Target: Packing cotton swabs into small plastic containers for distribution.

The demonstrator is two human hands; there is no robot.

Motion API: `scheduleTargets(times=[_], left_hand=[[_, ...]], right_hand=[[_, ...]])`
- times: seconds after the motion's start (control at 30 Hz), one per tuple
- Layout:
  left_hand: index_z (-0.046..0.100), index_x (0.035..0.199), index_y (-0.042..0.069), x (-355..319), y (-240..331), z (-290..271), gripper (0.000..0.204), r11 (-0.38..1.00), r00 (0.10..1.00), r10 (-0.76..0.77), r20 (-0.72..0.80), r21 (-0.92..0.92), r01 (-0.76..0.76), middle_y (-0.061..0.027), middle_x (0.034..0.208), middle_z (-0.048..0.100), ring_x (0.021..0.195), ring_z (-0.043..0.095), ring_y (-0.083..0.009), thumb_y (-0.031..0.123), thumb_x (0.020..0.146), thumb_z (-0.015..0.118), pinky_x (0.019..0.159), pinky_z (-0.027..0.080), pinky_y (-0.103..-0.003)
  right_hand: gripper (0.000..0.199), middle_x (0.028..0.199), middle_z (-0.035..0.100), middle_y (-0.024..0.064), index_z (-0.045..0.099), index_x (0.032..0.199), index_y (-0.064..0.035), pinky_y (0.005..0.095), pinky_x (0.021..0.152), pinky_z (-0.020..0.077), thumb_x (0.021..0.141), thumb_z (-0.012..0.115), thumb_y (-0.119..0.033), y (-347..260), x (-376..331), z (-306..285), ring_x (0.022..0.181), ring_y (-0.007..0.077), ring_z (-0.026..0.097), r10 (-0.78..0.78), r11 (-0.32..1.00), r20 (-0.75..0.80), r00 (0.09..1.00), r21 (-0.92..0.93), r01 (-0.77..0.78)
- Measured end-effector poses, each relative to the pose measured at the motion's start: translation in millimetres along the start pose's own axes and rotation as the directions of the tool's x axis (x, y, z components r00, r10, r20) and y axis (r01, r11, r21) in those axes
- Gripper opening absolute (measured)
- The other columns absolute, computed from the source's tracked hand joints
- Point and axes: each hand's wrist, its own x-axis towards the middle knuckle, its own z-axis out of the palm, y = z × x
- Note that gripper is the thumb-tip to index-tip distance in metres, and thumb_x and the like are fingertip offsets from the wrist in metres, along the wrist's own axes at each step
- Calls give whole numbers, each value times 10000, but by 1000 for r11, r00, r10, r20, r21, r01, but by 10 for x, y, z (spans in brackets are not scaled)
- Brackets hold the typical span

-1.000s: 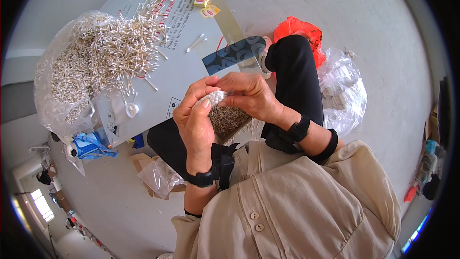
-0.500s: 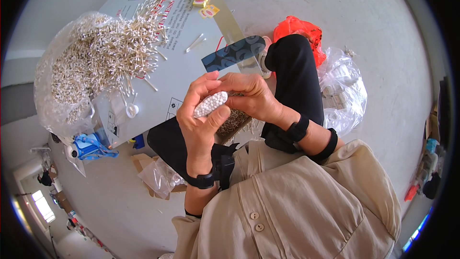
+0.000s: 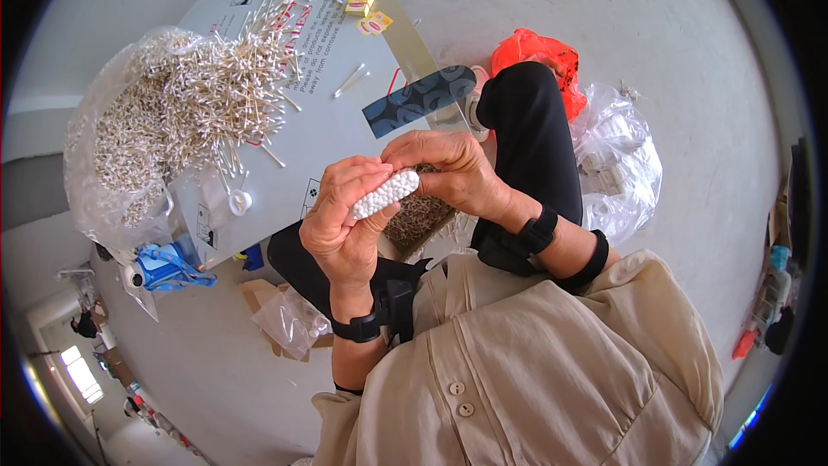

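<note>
We take this for a small, informal workshop, though a room in a home is possible: we see a bare grey floor [image 3: 690, 78], a surface [image 3: 328, 121] bearing a clear plastic bag [image 3: 79, 194] heaped with loose cotton swabs [image 3: 181, 103], a cardboard box [image 3: 259, 293] beside our legs [image 3: 526, 129], and assorted goods [image 3: 121, 369] along the room's edge.

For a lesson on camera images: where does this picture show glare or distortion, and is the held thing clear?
Head view: the window burns out to white; head view: the clear bag catches bright glints; head view: the floor bows at its right edge, near the black rim; head view: the swab bundle shows distinct tips.
</note>
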Motion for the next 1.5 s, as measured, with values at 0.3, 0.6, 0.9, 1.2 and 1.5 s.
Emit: scheduleTargets(times=[0.3, 0.6, 0.9, 1.2, 1.5], left_hand=[[657, 1035, -10, -55, 20, -33, 332, 970, 978, -206, -27, -140, 200, -113, 1023, 676, 978, 624, -259, 129, 760, 780, 897, 487, -360], [668, 1140, 85, 34, -52, -181, 528, 965, 969, -44, 243, 262, -22, -120, 1317, 542, 1244, 466, -317, -104, 652, 597, 1020, 406, -407], [693, 1017, 25, -67, -147, -48, 353, 982, 984, -143, 106, 141, 127, -77, 1057, 674, 1022, 619, -248, -44, 676, 751, 905, 489, -340], [674, 1013, -1, -120, -165, -10, 295, 942, 942, -335, 13, -2, 335, -81, 987, 670, 925, 625, -169, 12, 734, 769, 834, 482, -273], [662, 957, 5, -51, 2, -6, 260, 981, 996, -87, 1, 174, 86, -93, 908, 646, 851, 626, -237, 30, 725, 777, 759, 502, -305]], right_hand=[[180, 948, 683, 76, 678, 953, 13, 307, 793, 500, 784, 734, -11, -45, 12, -22, 887, 161, 628, -89, 976, 28, 996, -199, 92], [481, 877, 678, 73, 513, 1280, 10, 218, 662, 494, 846, 705, -69, -51, 13, -73, 753, 88, 637, 524, 840, -89, 847, 218, -497], [228, 831, 634, 8, 672, 1103, -20, 186, 588, 428, 878, 639, -35, -56, -13, -149, 649, 36, 544, 565, 793, -20, 825, 291, -536], [268, 871, 595, 2, 688, 1018, -45, 235, 636, 422, 760, 741, 3, 12, -33, -57, 720, 68, 502, 109, 976, -73, 991, -183, -120], [267, 968, 649, 96, 674, 989, 2, 310, 771, 490, 728, 702, 53, -118, -35, -63, 890, 215, 617, -117, 962, 18, 993, -246, 118]])
